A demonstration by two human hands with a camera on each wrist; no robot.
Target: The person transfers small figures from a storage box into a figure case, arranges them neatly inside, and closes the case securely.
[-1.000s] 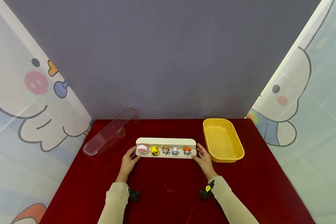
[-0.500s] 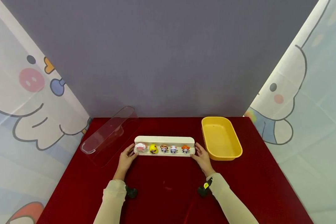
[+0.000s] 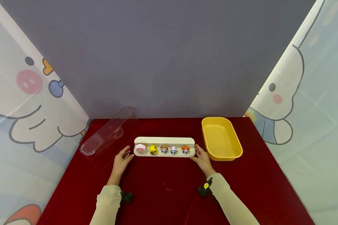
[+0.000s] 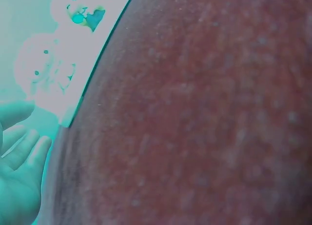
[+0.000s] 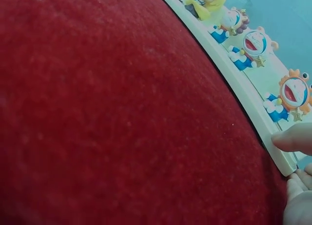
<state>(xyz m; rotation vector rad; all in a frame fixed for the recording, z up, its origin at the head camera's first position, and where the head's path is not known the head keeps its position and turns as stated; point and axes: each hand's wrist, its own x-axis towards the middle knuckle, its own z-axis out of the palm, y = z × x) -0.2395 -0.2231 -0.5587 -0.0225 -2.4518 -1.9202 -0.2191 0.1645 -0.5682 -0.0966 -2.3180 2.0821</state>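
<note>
A long white display tray (image 3: 164, 141) with a raised back lies on the red cloth in the head view. Several small figurines stand along it, from a pink-and-white one (image 3: 140, 148) and a yellow one (image 3: 153, 150) to an orange-topped one (image 3: 185, 150) at the right. My left hand (image 3: 120, 162) is just off the tray's left end, fingers spread and relaxed; the left wrist view shows a gap. At the other end my right hand (image 3: 202, 161) grips the corner, its thumb (image 5: 292, 138) on the front rim and other fingers around the end.
A transparent plastic cover (image 3: 108, 132) lies slanted at the back left. Right of the tray stands a yellow plastic bin (image 3: 222, 158). A grey wall (image 3: 169, 62) closes off the back, with printed cartoon curtains on both sides.
My left hand has come away from the tray's left end, moving slightly left. The right hand stays at its end. The head view has shifted a little.
</note>
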